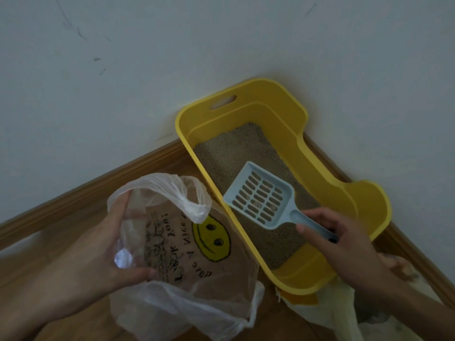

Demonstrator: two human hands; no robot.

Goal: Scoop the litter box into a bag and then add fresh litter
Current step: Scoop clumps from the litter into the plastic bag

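Bag [189, 203], at 8 o'clock from litter box [327, 190], held open by left hand [110, 247]; clumps [155, 249] already inside. Scoop [261, 198], seemingly near-empty, gripped by right hand [339, 242] over box. Refill outstanding.

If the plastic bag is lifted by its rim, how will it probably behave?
The bag looks thin and crinkled, so it is probably floppy, and its mouth may fall shut unless the left hand holds it open. The clumps inside would likely make the bottom sag. It seems light overall.
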